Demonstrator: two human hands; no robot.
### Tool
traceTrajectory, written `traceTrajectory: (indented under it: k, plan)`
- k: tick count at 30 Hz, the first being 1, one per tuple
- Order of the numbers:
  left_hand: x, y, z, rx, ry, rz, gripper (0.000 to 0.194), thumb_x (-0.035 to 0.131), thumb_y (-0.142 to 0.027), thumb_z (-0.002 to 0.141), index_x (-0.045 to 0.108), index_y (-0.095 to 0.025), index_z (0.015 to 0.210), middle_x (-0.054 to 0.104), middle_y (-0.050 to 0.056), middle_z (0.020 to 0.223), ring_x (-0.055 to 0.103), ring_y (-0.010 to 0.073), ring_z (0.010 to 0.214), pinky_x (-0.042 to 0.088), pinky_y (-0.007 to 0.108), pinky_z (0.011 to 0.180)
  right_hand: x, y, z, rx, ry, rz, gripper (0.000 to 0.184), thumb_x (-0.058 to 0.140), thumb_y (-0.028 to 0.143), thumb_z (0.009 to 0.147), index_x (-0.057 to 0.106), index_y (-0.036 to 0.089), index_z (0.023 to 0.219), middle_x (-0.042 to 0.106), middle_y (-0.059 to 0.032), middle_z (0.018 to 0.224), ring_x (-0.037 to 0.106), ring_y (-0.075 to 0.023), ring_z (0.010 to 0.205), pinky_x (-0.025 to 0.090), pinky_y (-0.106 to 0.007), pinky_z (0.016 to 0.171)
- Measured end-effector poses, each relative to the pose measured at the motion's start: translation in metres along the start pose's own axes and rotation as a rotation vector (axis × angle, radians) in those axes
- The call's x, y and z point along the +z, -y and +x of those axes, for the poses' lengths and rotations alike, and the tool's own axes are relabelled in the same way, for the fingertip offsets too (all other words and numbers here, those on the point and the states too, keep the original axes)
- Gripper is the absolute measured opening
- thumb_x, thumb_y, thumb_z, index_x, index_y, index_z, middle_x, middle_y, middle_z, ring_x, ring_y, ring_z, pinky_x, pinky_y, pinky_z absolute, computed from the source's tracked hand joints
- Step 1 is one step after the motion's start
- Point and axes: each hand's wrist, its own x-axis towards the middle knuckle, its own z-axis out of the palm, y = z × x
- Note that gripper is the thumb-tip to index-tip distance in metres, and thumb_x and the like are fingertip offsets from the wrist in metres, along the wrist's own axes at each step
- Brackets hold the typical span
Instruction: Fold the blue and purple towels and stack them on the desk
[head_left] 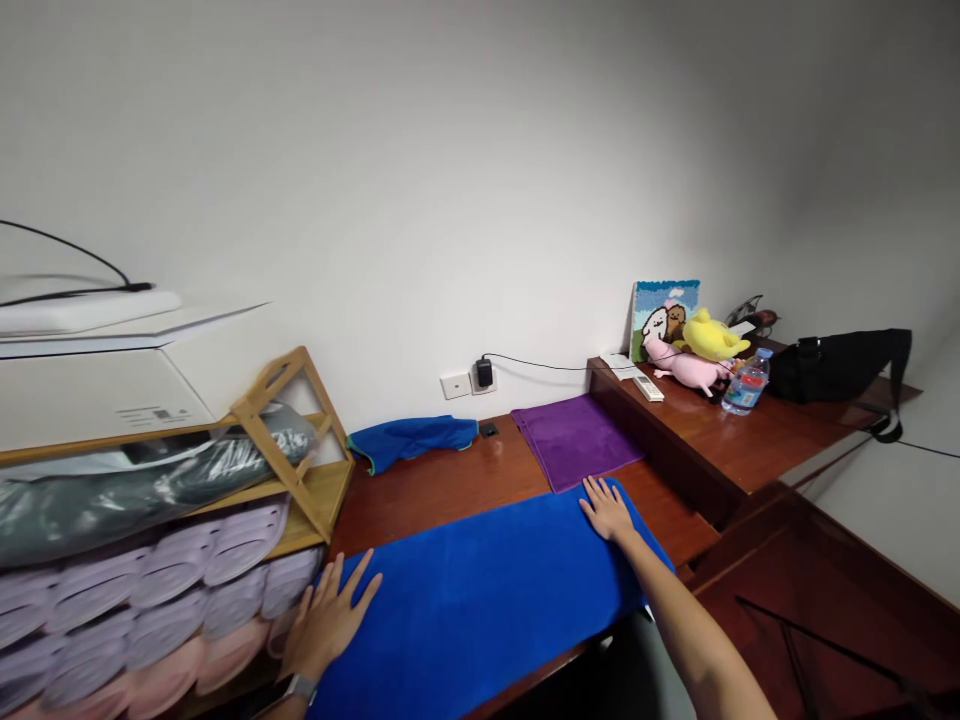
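Note:
A blue towel (480,580) lies spread out over the front of the brown wooden desk (435,500). My left hand (330,615), with a watch at the wrist, rests at the towel's left edge, fingers spread. At the towel's far right corner, my right hand (606,508) lies flat on the cloth with its fingers stretched out. Just beyond that hand is a folded purple towel (574,440). A second blue cloth (412,440) with a green edge lies crumpled against the wall. Neither hand holds anything.
Left stands a wooden rack (300,470) with lilac and pink slippers (165,570) and a white box (97,385). On the raised right surface are plush toys (709,340), a water bottle (746,383), a remote (648,388) and a black bag (832,365). A charger (484,372) sits in the wall socket.

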Motion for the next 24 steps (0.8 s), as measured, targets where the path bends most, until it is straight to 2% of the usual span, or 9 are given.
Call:
traceTrajectory:
  k: [3,5,8,11,14,15,17,21,24]
  plan:
    - [0.001,0.002,0.0,0.035,-0.042,0.005,0.07,0.033,-0.054,0.102,0.034,-0.027,0.166,0.034,0.015,0.174,0.032,0.031,0.161,0.026,0.056,0.129,-0.004,0.002,-0.004,0.028,-0.037,-0.005,0.069,0.017,0.055,0.11,0.02,0.024,0.172,0.021,-0.0018,0.177,0.011,-0.0235,0.165,0.004,-0.047,0.133]
    - [-0.001,-0.01,-0.001,0.089,-0.114,-0.018,0.07,0.037,-0.054,0.101,0.041,-0.023,0.163,0.038,0.015,0.172,0.035,0.0326,0.16,0.025,0.057,0.13,-0.004,0.021,-0.009,0.003,-0.101,-0.006,0.068,0.019,0.052,0.111,0.025,0.022,0.171,0.022,-0.0035,0.177,0.01,-0.0254,0.165,0.003,-0.049,0.133]
    - [-0.009,-0.057,-0.002,0.238,-0.208,-0.103,0.066,0.036,-0.055,0.103,0.045,-0.024,0.161,0.041,0.012,0.171,0.037,0.0305,0.159,0.026,0.054,0.131,0.007,0.084,-0.019,-0.214,-0.177,0.046,0.066,0.023,0.05,0.111,0.029,0.022,0.17,0.024,-0.0038,0.176,0.012,-0.0247,0.165,0.004,-0.047,0.133]
    - [-0.015,-0.116,0.001,0.39,-0.192,-0.177,0.062,0.033,-0.056,0.105,0.045,-0.031,0.161,0.041,0.007,0.172,0.036,0.0269,0.16,0.028,0.05,0.131,0.027,0.165,-0.027,-0.466,-0.133,0.132,0.065,0.026,0.054,0.111,0.03,0.027,0.17,0.027,-0.002,0.175,0.018,-0.0229,0.164,0.009,-0.046,0.133]
    - [-0.011,-0.136,0.005,0.36,-0.121,-0.2,0.062,0.034,-0.057,0.105,0.045,-0.033,0.16,0.042,0.007,0.171,0.038,0.0277,0.159,0.029,0.052,0.13,0.042,0.204,-0.028,-0.538,-0.054,0.159,0.065,0.026,0.057,0.111,0.031,0.028,0.169,0.03,-0.0029,0.174,0.022,-0.023,0.163,0.012,-0.048,0.133]
    - [-0.007,-0.128,0.007,0.319,-0.101,-0.193,0.062,0.035,-0.058,0.104,0.044,-0.033,0.161,0.041,0.007,0.172,0.038,0.0283,0.159,0.029,0.053,0.13,0.044,0.2,-0.027,-0.523,-0.042,0.152,0.065,0.026,0.057,0.111,0.031,0.028,0.169,0.03,-0.003,0.174,0.022,-0.023,0.163,0.012,-0.048,0.133]
    - [0.003,-0.093,0.009,0.231,-0.087,-0.166,0.065,0.036,-0.058,0.103,0.041,-0.031,0.163,0.038,0.009,0.173,0.035,0.0296,0.16,0.027,0.055,0.13,0.04,0.167,-0.024,-0.457,-0.04,0.121,0.065,0.026,0.057,0.111,0.03,0.029,0.17,0.029,-0.0022,0.174,0.02,-0.023,0.163,0.012,-0.049,0.133]
    - [0.022,-0.008,0.008,0.092,-0.083,-0.113,0.072,0.036,-0.055,0.1,0.037,-0.024,0.165,0.033,0.014,0.175,0.03,0.0329,0.162,0.027,0.059,0.128,0.019,0.047,-0.023,-0.182,-0.033,0.008,0.066,0.022,0.057,0.111,0.024,0.029,0.171,0.025,-0.0012,0.176,0.016,-0.0231,0.164,0.009,-0.049,0.133]
    - [0.023,0.021,0.006,0.041,-0.062,-0.117,0.074,0.034,-0.054,0.099,0.036,-0.022,0.165,0.033,0.014,0.175,0.032,0.0327,0.161,0.03,0.059,0.127,0.006,-0.026,-0.025,0.043,-0.015,-0.063,0.068,0.019,0.054,0.111,0.018,0.024,0.172,0.02,-0.0009,0.177,0.012,-0.0223,0.165,0.009,-0.047,0.133]
